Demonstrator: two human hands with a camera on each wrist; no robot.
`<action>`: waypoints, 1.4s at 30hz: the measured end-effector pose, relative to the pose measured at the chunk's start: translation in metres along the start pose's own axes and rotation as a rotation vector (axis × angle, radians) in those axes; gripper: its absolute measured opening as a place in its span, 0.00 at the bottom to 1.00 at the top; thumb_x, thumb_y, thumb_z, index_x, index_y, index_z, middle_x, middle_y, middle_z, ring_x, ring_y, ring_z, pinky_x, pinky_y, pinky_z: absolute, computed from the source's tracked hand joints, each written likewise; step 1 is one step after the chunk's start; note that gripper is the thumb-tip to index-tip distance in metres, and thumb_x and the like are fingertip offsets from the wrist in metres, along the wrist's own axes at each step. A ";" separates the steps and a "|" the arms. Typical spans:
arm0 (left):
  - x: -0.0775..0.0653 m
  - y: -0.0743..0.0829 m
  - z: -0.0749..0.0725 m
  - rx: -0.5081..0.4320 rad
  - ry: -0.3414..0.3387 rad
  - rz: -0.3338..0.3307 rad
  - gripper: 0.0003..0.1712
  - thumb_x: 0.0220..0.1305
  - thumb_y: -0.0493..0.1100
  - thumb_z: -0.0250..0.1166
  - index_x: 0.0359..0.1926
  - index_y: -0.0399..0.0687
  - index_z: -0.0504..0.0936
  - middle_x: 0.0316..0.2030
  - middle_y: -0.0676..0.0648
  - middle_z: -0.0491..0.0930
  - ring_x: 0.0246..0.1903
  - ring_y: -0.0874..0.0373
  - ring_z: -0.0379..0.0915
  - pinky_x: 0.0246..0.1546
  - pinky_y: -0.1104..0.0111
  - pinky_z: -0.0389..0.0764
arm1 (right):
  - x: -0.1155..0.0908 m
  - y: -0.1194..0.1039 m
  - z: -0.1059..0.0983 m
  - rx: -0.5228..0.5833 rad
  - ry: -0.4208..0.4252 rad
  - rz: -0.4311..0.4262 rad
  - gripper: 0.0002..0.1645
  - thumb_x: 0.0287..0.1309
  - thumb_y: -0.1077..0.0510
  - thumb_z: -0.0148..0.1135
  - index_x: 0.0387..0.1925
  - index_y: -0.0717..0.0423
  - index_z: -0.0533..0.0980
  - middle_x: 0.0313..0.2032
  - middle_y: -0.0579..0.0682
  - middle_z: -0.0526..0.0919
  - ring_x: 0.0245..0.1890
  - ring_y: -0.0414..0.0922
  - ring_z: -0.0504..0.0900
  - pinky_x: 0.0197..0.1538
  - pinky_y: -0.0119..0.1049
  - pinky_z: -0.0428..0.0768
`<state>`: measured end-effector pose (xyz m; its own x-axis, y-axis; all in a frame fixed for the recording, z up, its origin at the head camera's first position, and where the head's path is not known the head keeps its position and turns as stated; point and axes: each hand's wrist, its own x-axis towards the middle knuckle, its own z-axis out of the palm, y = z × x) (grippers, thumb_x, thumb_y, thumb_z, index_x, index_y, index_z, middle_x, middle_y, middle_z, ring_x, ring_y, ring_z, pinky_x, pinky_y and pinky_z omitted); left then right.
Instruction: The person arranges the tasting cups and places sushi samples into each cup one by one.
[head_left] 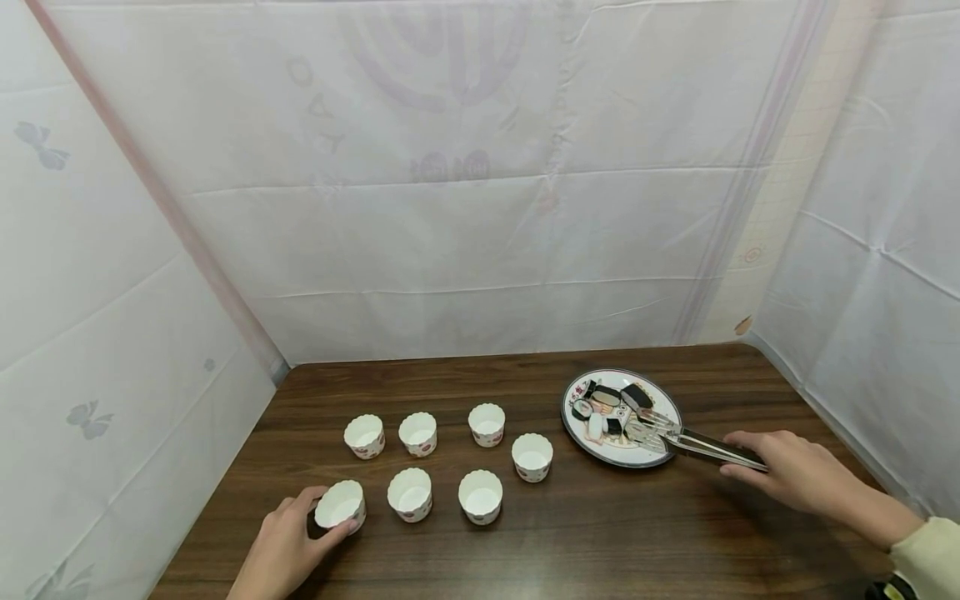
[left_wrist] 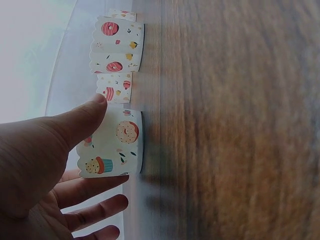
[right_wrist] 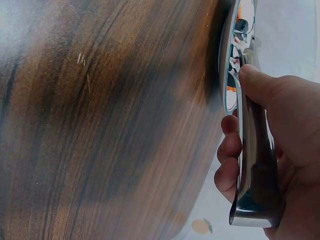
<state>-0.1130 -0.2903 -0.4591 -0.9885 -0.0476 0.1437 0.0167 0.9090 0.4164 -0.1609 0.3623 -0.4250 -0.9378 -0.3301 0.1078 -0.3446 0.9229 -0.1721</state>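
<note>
My left hand [head_left: 283,540] holds a white paper baking cup [head_left: 341,505] at the table's near left, thumb on one side and fingers on the other. Printed cupcakes and donuts show on that cup's wall [left_wrist: 117,145] in the left wrist view. My right hand [head_left: 802,471] grips metal tongs [head_left: 712,448] by the handles. The heads of the tongs [head_left: 648,429] are over a white plate [head_left: 592,448] with a dark rim, among several small sushi pieces [head_left: 606,397]. Whether the tongs pinch a piece, I cannot tell.
Several more baking cups, such as one back-left cup [head_left: 364,437] and one near the plate [head_left: 532,458], stand on the brown wooden table [head_left: 570,550]. White patterned cloth [head_left: 480,250] hangs behind the table and along both sides.
</note>
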 end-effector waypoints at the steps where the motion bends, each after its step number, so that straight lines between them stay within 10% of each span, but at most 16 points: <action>1: 0.000 0.000 0.000 0.000 -0.002 -0.004 0.43 0.52 0.62 0.80 0.55 0.33 0.79 0.40 0.37 0.83 0.40 0.39 0.83 0.38 0.47 0.83 | 0.000 0.000 0.000 -0.003 0.002 -0.004 0.28 0.61 0.39 0.72 0.53 0.55 0.83 0.38 0.45 0.88 0.29 0.35 0.80 0.24 0.37 0.71; 14: 0.000 -0.001 -0.001 0.006 -0.009 -0.011 0.45 0.52 0.63 0.79 0.56 0.31 0.79 0.41 0.35 0.83 0.42 0.37 0.83 0.40 0.46 0.83 | -0.002 0.002 0.007 -0.020 0.075 -0.044 0.27 0.60 0.44 0.73 0.54 0.57 0.83 0.43 0.51 0.89 0.36 0.50 0.88 0.26 0.44 0.78; 42: 0.000 0.001 0.000 0.003 -0.007 -0.009 0.43 0.51 0.63 0.80 0.55 0.33 0.80 0.42 0.36 0.84 0.42 0.37 0.83 0.40 0.46 0.83 | -0.005 0.002 0.007 -0.055 0.157 -0.072 0.27 0.58 0.44 0.75 0.54 0.54 0.85 0.43 0.51 0.90 0.33 0.48 0.87 0.24 0.39 0.74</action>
<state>-0.1131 -0.2896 -0.4583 -0.9896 -0.0531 0.1334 0.0070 0.9100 0.4146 -0.1573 0.3647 -0.4323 -0.8909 -0.3649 0.2705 -0.4041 0.9086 -0.1053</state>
